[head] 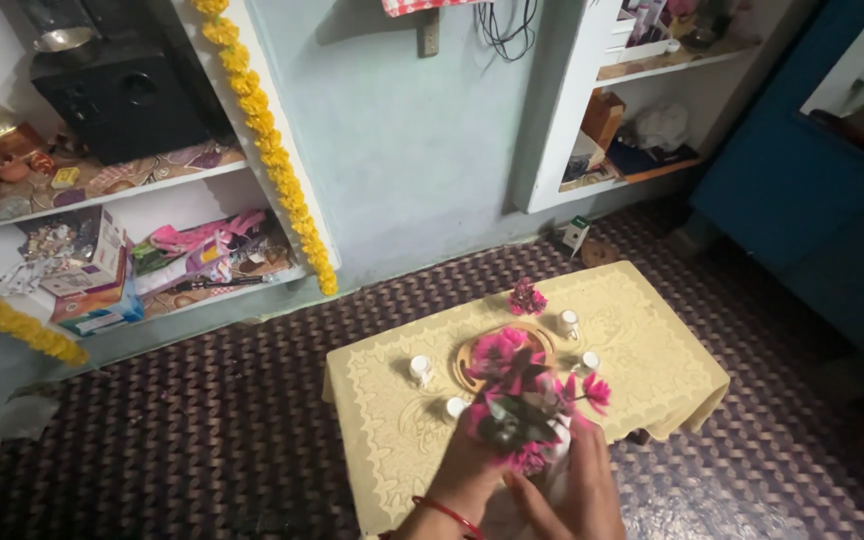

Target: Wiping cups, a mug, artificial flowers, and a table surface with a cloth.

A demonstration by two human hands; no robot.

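Both hands are wrapped around a white vase of pink flowers (527, 395), the left hand (467, 470) with a red bangle (449, 515) at its wrist gripping one side and the right hand (577, 490) cupping the other, holding it over the near edge of the low table (392, 410) with its pale yellow cloth. Beyond the vase on that table lies a round wooden tray (542, 340), with small white cups (420, 370) spaced around it and a loose pink bloom (526, 297) at the far edge. Behind the table, a marigold garland (272, 150) hangs beside cluttered wall shelves (102, 190).
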